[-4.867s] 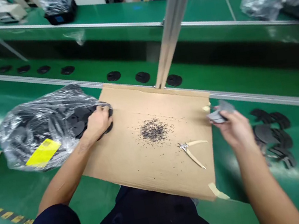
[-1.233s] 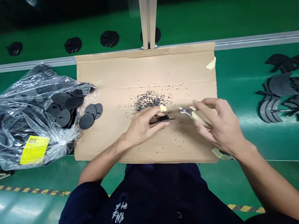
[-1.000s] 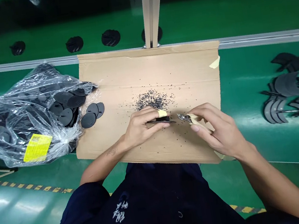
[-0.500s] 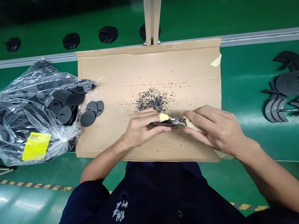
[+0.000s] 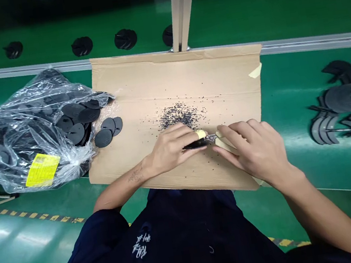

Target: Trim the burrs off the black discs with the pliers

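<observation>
Black disc [image 5: 194, 144] sits edge-on in our left hand [image 5: 170, 150], pinched over the cardboard sheet [image 5: 145, 109] just below the pile of trimmings [image 5: 179, 115], while our right hand [image 5: 255, 152] is closed around the cream-handled nippers [image 5: 218, 140], whose tip meets the disc's rim. From this head view, we judge it best to keep the disc steady and low over the sheet and nip flush to the rim, so scraps fall on the cardboard and not the green surface [image 5: 290, 100].

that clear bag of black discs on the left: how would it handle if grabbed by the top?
The bag would probably sag and shift, since its film is thin and crinkled. It looks heavy for its size, packed with discs. Its mouth lies open toward the cardboard, so more discs would likely slide out.
</observation>
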Demonstrator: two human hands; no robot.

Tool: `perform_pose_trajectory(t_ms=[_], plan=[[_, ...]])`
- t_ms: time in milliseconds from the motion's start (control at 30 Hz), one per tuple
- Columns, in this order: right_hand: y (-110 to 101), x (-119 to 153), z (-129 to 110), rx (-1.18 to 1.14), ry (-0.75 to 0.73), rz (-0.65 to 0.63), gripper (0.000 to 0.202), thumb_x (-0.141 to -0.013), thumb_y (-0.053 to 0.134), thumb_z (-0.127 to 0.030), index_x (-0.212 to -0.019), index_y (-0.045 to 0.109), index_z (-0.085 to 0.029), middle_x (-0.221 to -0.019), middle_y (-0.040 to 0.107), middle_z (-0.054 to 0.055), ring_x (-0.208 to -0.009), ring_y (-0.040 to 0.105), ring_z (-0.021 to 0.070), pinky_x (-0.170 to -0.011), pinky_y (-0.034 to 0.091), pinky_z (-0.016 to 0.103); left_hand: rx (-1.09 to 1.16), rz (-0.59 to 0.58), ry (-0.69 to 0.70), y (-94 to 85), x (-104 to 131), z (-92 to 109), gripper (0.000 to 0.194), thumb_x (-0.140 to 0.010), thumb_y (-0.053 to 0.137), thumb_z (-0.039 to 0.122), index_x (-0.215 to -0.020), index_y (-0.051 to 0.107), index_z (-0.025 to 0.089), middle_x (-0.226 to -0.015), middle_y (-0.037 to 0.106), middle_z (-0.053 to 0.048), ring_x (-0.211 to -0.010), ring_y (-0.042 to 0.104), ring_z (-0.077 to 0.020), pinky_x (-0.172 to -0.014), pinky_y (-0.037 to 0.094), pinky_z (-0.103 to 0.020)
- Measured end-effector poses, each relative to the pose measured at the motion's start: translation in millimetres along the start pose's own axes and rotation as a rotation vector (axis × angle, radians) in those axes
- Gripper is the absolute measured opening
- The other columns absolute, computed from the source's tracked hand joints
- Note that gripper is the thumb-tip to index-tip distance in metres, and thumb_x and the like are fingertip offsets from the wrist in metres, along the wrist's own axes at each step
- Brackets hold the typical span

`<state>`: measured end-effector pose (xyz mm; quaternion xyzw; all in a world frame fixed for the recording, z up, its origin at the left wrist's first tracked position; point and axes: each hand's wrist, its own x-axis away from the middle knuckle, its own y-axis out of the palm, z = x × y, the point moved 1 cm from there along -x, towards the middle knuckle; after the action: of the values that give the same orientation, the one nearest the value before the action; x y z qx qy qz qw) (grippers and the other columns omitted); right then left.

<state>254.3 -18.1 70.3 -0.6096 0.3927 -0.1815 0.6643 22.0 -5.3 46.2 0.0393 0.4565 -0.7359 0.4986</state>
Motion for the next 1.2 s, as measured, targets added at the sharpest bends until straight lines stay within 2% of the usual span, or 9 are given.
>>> perform_pose_trajectory(t_ms=[133, 300, 500, 600, 800, 900, 1067, 1133, 1200], plan=[[-3.4, 2.1, 4.7, -0.140, 0.123, -0.003, 0.032, -0.100, 0.056, -0.043, -0.115, 0.064, -0.016, -0.091, 0.069, 0.010, -0.078, 0.059, 0.0224, -0.067, 0.041, 0.034, -0.128, 0.075, 0.004, 5.4, 3.2, -10.3, 0.021, -0.095, 0.069, 0.035, -0.106, 0.072, 0.017, -0.084, 0.075, -0.003, -0.080, 0.061, -0.0148, -0.074, 0.050, -0.029], [13.9, 0.2, 2.4, -0.505, 0.312, -0.009, 0.037, -0.096, 0.061, -0.050, -0.116, 0.062, -0.019, -0.094, 0.069, 0.008, -0.073, 0.060, 0.0192, -0.064, 0.045, 0.032, 0.044, 0.172, -0.068, 7.3, 1.4, -13.7, 0.024, -0.095, 0.069, 0.036, -0.109, 0.072, 0.017, -0.090, 0.076, -0.004, -0.079, 0.063, -0.0131, -0.072, 0.051, -0.028], [20.1, -4.6, -8.2, -0.204, 0.236, 0.055, 0.031, -0.099, 0.058, -0.041, -0.118, 0.062, -0.016, -0.101, 0.069, 0.012, -0.087, 0.061, 0.0250, -0.070, 0.043, 0.036, -0.087, 0.074, 0.022, 3.1, 4.3, -16.0, 0.022, -0.096, 0.068, 0.032, -0.111, 0.071, 0.017, -0.093, 0.074, -0.005, -0.079, 0.063, -0.0139, -0.071, 0.052, -0.028], [17.0, -2.6, -8.4, -0.133, 0.240, 0.071, 0.027, -0.099, 0.059, -0.038, -0.117, 0.063, -0.018, -0.101, 0.070, 0.013, -0.085, 0.060, 0.0247, -0.069, 0.040, 0.036, -0.096, 0.105, -0.007, 1.1, 7.4, -17.1, 0.022, -0.096, 0.068, 0.031, -0.111, 0.071, 0.015, -0.089, 0.073, -0.005, -0.077, 0.062, -0.0138, -0.069, 0.052, -0.027], [23.4, -6.6, -12.8, -0.684, 0.361, 0.124, 0.034, -0.094, 0.066, -0.045, -0.118, 0.059, -0.022, -0.101, 0.071, 0.006, -0.077, 0.062, 0.0183, -0.065, 0.049, 0.032, 0.228, 0.223, -0.207, 3.8, 8.4, -9.4, 0.023, -0.093, 0.072, 0.033, -0.106, 0.067, 0.015, -0.090, 0.074, -0.004, -0.078, 0.070, -0.0115, -0.070, 0.057, -0.023], [20.6, -13.7, -17.6, -0.613, 0.265, 0.199, 0.016, -0.098, 0.060, -0.027, -0.114, 0.060, -0.023, -0.097, 0.072, 0.005, -0.078, 0.063, 0.0173, -0.066, 0.048, 0.032, 0.214, 0.143, -0.145, -1.3, 4.2, -7.0, 0.021, -0.093, 0.072, 0.032, -0.104, 0.065, 0.015, -0.093, 0.074, -0.005, -0.083, 0.071, -0.0132, -0.074, 0.059, -0.025], [8.0, -20.6, -33.3, -0.147, -0.100, 0.281, 0.017, -0.095, 0.057, -0.007, -0.107, 0.062, -0.018, -0.089, 0.074, 0.006, -0.075, 0.057, 0.0177, -0.065, 0.039, 0.035, -0.154, -0.174, -0.009, -15.6, -2.6, -1.3, 0.016, -0.103, 0.051, 0.022, -0.104, 0.066, 0.015, -0.094, 0.071, -0.007, -0.084, 0.066, -0.0165, -0.073, 0.056, -0.029], [3.5, -18.7, -36.6, -0.214, -0.123, 0.245, 0.018, -0.096, 0.055, -0.008, -0.109, 0.062, -0.018, -0.090, 0.074, 0.006, -0.078, 0.058, 0.0181, -0.067, 0.040, 0.034, -0.203, -0.232, 0.004, -16.9, -1.0, 0.3, 0.017, -0.102, 0.051, 0.022, -0.101, 0.066, 0.015, -0.090, 0.070, -0.006, -0.080, 0.065, -0.0167, -0.071, 0.055, -0.029], [-1.3, -14.9, -33.2, -0.413, -0.104, 0.209, 0.017, -0.098, 0.057, -0.014, -0.114, 0.061, -0.019, -0.094, 0.074, 0.007, -0.081, 0.061, 0.0188, -0.070, 0.043, 0.034, -0.161, -0.202, 0.019, -15.6, 3.2, -0.5, 0.016, -0.102, 0.052, 0.022, -0.101, 0.067, 0.015, -0.090, 0.072, -0.006, -0.082, 0.065, -0.0164, -0.073, 0.055, -0.029]])
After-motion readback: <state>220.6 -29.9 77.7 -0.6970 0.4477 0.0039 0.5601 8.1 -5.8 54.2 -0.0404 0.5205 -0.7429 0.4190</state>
